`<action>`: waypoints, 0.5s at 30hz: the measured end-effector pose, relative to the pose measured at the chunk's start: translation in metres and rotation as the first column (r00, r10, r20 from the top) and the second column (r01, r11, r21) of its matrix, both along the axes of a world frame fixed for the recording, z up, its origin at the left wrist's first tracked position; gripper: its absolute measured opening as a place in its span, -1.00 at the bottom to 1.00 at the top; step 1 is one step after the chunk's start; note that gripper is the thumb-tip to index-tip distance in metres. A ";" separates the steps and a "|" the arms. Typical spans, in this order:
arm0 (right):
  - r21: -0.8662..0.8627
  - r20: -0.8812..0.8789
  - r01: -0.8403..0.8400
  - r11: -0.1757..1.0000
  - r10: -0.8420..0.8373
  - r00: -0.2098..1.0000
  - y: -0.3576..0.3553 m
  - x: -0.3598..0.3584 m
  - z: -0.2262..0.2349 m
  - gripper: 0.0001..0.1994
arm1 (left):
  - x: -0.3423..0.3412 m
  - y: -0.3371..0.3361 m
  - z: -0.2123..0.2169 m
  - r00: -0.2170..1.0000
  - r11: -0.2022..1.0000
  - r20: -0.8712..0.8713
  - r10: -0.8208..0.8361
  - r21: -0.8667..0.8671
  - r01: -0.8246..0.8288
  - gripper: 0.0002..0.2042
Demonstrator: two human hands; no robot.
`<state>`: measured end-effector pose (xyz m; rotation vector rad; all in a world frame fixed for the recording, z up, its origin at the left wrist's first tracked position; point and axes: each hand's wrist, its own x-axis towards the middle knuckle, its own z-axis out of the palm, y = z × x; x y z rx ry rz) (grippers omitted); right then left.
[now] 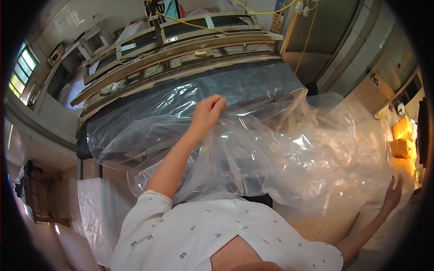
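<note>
A large clear plastic sheet (271,149) lies in loose folds over a dark-topped table and billows out to the right. My left hand (209,110) is raised near the middle of the table, its fingers closed on a gathered part of the sheet. Far out to the right, my right hand (393,192) is at the sheet's edge and appears to grip it; its fingers are small and partly blurred by the film. Between my two hands the plastic hangs wrinkled and shiny. Under it, the black table covering (253,81) shows through.
A long wooden frame (181,43) runs along the table's far side, with a yellow cord (194,23) above. White layered sheeting (92,212) hangs at the lower left. Bright yellow-orange bundles (402,140) stand at the right, near a door (373,90). A window (22,70) is at far left.
</note>
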<state>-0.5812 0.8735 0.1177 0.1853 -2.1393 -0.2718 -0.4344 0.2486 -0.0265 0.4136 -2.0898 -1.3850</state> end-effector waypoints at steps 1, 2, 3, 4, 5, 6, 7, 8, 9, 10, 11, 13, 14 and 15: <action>-0.157 0.437 0.131 0.979 -0.049 0.898 -0.010 -0.002 0.004 -0.69 | -0.011 -0.002 0.005 0.998 0.999 -0.060 0.000 -0.053 -0.003 -0.79; -0.459 0.485 0.057 0.886 0.196 0.852 -0.074 -0.002 0.002 -0.69 | -0.019 0.000 0.018 0.994 0.991 -0.108 0.024 -0.125 -0.037 -0.80; -0.734 0.336 -0.140 0.664 0.536 0.775 -0.109 -0.015 -0.012 -0.74 | -0.024 -0.002 0.029 0.989 0.977 -0.143 0.021 -0.208 -0.051 -0.80; -0.867 0.242 -0.219 0.447 0.762 0.601 -0.169 -0.011 -0.018 -0.80 | -0.022 0.000 0.041 0.987 0.955 -0.161 0.027 -0.287 -0.073 -0.81; -0.929 0.188 -0.234 0.286 0.911 0.367 -0.245 -0.006 -0.024 -0.83 | -0.011 0.007 0.053 0.985 0.950 -0.164 0.059 -0.295 -0.106 -0.80; -0.925 0.191 -0.304 0.227 0.971 0.144 -0.303 0.009 -0.028 -0.75 | -0.004 0.014 0.068 0.983 0.952 -0.174 0.063 -0.286 -0.112 -0.80; -0.899 0.208 -0.411 0.149 0.973 -0.103 -0.343 0.015 -0.038 -0.56 | 0.002 0.019 0.081 0.988 0.932 -0.155 0.011 -0.356 -0.066 -0.83; -0.852 0.261 -0.505 0.137 0.948 -0.183 -0.383 0.028 -0.044 -0.43 | 0.013 0.023 0.089 0.992 0.904 -0.123 -0.027 -0.427 -0.028 -0.85; -0.851 0.213 -0.525 0.033 0.934 -0.287 -0.418 0.042 -0.052 -0.40 | 0.023 0.030 0.093 0.995 0.911 -0.093 0.022 -0.408 -0.058 -0.85; -0.884 0.126 -0.467 -0.039 0.940 -0.316 -0.445 0.063 -0.056 -0.53 | 0.031 0.036 0.097 0.987 0.891 -0.160 0.000 -0.448 -0.073 -0.88; -0.892 0.124 -0.450 -0.051 0.928 -0.351 -0.456 0.064 -0.060 -0.53 | 0.037 0.036 0.098 0.973 0.862 -0.229 -0.032 -0.500 -0.089 -0.89; -0.999 0.038 -0.030 0.027 0.860 -0.509 -0.476 0.065 -0.068 -0.73 | 0.075 0.020 0.086 0.985 0.785 -0.077 0.155 -0.596 -0.170 -0.88; -0.940 0.037 -0.331 -0.088 0.935 -0.353 -0.481 0.072 -0.066 -0.87 | 0.098 0.008 0.077 0.946 0.697 0.047 0.322 -0.688 -0.203 -0.85; -0.942 0.031 -0.319 -0.106 0.918 -0.395 -0.481 0.073 -0.066 -0.87 | 0.123 -0.006 0.067 0.881 0.610 0.095 0.463 -0.756 -0.238 -0.87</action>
